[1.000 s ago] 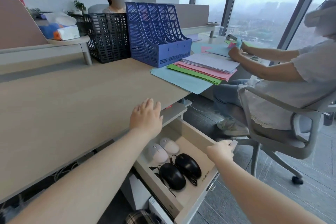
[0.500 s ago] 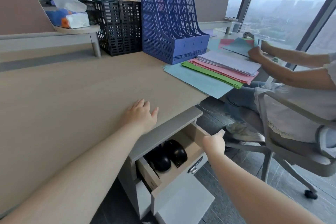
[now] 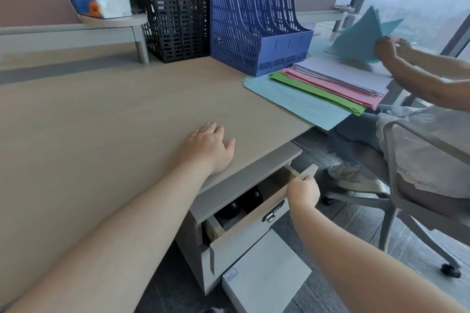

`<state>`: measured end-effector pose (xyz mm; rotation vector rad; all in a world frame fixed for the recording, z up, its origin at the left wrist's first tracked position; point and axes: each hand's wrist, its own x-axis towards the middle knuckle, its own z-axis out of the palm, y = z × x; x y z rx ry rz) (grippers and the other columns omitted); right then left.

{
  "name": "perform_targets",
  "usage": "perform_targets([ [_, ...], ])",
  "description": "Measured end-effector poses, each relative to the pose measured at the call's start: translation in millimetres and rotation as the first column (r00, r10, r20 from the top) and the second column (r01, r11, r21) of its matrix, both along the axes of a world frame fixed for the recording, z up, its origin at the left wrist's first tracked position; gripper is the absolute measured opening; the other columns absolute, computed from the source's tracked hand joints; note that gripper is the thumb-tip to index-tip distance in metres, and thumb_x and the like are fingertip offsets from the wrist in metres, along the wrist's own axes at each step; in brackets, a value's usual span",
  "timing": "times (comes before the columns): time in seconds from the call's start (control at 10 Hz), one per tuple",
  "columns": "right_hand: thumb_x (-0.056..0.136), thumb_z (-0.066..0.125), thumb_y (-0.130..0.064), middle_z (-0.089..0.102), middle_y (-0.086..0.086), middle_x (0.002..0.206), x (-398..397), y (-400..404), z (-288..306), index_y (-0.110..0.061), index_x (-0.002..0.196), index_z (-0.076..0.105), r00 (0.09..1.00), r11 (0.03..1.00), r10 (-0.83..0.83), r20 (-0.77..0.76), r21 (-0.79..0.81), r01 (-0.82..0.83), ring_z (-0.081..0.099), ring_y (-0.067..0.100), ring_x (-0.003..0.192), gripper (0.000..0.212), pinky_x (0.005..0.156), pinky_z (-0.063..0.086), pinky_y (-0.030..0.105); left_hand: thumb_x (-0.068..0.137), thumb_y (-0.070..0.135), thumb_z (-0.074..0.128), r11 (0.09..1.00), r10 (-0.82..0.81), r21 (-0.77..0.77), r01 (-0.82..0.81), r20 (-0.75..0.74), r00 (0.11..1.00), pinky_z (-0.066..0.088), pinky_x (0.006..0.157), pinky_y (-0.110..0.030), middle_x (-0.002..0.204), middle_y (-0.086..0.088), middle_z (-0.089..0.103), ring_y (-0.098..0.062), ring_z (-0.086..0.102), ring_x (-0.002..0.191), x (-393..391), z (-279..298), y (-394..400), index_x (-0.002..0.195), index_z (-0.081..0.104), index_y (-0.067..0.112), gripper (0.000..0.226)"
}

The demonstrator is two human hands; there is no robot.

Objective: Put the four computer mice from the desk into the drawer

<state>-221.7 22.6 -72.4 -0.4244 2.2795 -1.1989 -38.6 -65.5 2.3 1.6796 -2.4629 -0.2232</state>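
Note:
The drawer (image 3: 244, 236) under the desk edge stands only a little way out. Through the gap I see two black mice (image 3: 239, 204) side by side inside it; anything further back is hidden under the cabinet top. My right hand (image 3: 302, 192) grips the drawer's upper right front corner. My left hand (image 3: 209, 146) lies flat, palm down, on the wooden desk (image 3: 101, 122) near its front edge, holding nothing. No mouse is visible on the desk.
A blue file rack (image 3: 254, 15) and a black one (image 3: 178, 15) stand at the back. Coloured paper sheets (image 3: 325, 86) lie at the desk's right end. A person in an office chair (image 3: 419, 173) sits close on the right, handling blue paper. A lower drawer front (image 3: 264, 274) sticks out below.
The drawer has slid inward from wide open to nearly shut, my right hand moving in with it. The white mice are now hidden. The seated person has lifted a blue sheet.

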Motion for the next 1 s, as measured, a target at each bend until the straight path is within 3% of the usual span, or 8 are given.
perform_targets([
  [0.2, 0.087, 0.031, 0.004, 0.05, 0.009, 0.077, -1.3, -22.9, -5.6, -0.002, 0.106, 0.062, 0.993, 0.994, 0.103, 0.063, -0.029, -0.101, 0.035, 0.018, 0.06, 0.036, 0.052, 0.027, 0.026, 0.098, 0.045, 0.028, 1.0, 0.005, -0.006, -0.005, -0.009, 1.0, 0.012, 0.122, -0.034, 0.161, -0.006, 0.018, -0.019, 0.014, 0.149, 0.4, -2.1, 1.0, 0.15, 0.025, 0.014, 0.061],
  [0.3, 0.091, 0.033, 0.003, 0.056, 0.003, 0.087, 1.2, -29.4, -6.7, -0.01, 0.128, 0.06, 0.982, 0.993, 0.09, 0.166, -0.086, -0.077, 0.038, 0.015, 0.058, 0.048, 0.056, 0.032, 0.024, 0.098, 0.045, 0.028, 1.0, -0.001, -0.016, 0.001, -0.017, 1.0, 0.012, 0.122, -0.035, 0.161, -0.007, 0.019, -0.019, 0.015, 0.149, -0.1, -2.2, -0.4, 0.149, 0.026, 0.013, 0.061],
  [0.5, 0.091, 0.035, 0.004, 0.046, 0.003, 0.064, 12.5, -36.4, -3.9, -0.008, 0.105, 0.065, 0.97, 0.993, 0.014, 0.242, -0.118, 0.015, 0.036, 0.018, 0.06, 0.036, 0.062, 0.032, 0.032, 0.097, 0.045, 0.029, 1.0, 0.0, -0.03, -0.001, -0.023, 1.0, 0.013, 0.121, -0.035, 0.161, -0.007, 0.021, -0.019, 0.016, 0.149, -0.1, -3.6, -0.9, 0.149, 0.028, 0.013, 0.06],
  [0.6, 0.092, 0.037, 0.002, 0.043, 0.003, 0.061, 13.8, -40.8, -1.2, -0.003, 0.102, 0.067, 0.959, 0.991, -0.017, 0.281, -0.125, 0.054, 0.035, 0.018, 0.06, 0.032, 0.066, 0.032, 0.034, 0.097, 0.045, 0.03, 0.999, 0.0, -0.035, -0.001, -0.032, 0.999, 0.014, 0.121, -0.035, 0.16, -0.007, 0.021, -0.02, 0.016, 0.149, 0.3, -3.6, -2.7, 0.148, 0.029, 0.013, 0.06],
  [0.7, 0.094, 0.039, -0.001, 0.043, 0.004, 0.064, 12.7, -39.3, -6.0, 0.002, 0.114, 0.065, 0.935, 0.983, -0.041, 0.353, -0.153, 0.101, 0.037, 0.019, 0.055, 0.033, 0.056, 0.035, 0.03, 0.097, 0.045, 0.031, 0.999, 0.007, -0.032, -0.009, -0.038, 0.999, 0.014, 0.121, -0.035, 0.16, -0.007, 0.022, -0.02, 0.017, 0.148, -0.2, -4.0, -2.2, 0.148, 0.029, 0.013, 0.06],
  [0.8, 0.101, 0.041, -0.01, 0.063, 0.011, 0.103, 5.9, -25.8, -5.4, -0.007, 0.131, 0.057, 0.865, 0.971, 0.017, 0.501, -0.214, 0.104, 0.059, 0.02, 0.074, 0.035, 0.096, 0.049, 0.037, 0.097, 0.044, 0.031, 1.0, 0.007, -0.026, -0.008, -0.04, 0.999, 0.014, 0.122, -0.035, 0.16, -0.007, 0.022, -0.02, 0.017, 0.148, 0.3, -3.8, -0.6, 0.148, 0.029, 0.013, 0.06],
  [0.9, 0.099, 0.045, -0.011, 0.062, 0.018, 0.122, -9.9, -26.2, -5.2, -0.007, 0.134, 0.055, 0.911, 0.978, 0.121, 0.393, -0.206, -0.041, 0.059, 0.027, 0.107, 0.036, 0.109, 0.042, 0.045, 0.097, 0.045, 0.031, 1.0, 0.005, -0.008, -0.005, -0.052, 0.999, 0.013, 0.122, -0.034, 0.16, -0.007, 0.021, -0.019, 0.017, 0.149, -0.7, -3.2, -0.8, 0.149, 0.029, 0.014, 0.06],
  [1.0, 0.102, 0.042, -0.017, 0.044, 0.007, 0.15, -12.6, -24.2, -2.7, -0.011, 0.148, 0.035, 0.959, 0.959, 0.251, 0.133, 0.102, -0.265, 0.031, 0.023, 0.145, 0.048, 0.115, 0.035, 0.031, 0.097, 0.045, 0.031, 1.0, 0.013, -0.012, -0.013, -0.065, 0.998, 0.012, 0.122, -0.034, 0.16, -0.006, 0.021, -0.018, 0.017, 0.149, 0.2, -3.8, -0.2, 0.149, 0.029, 0.014, 0.06],
])
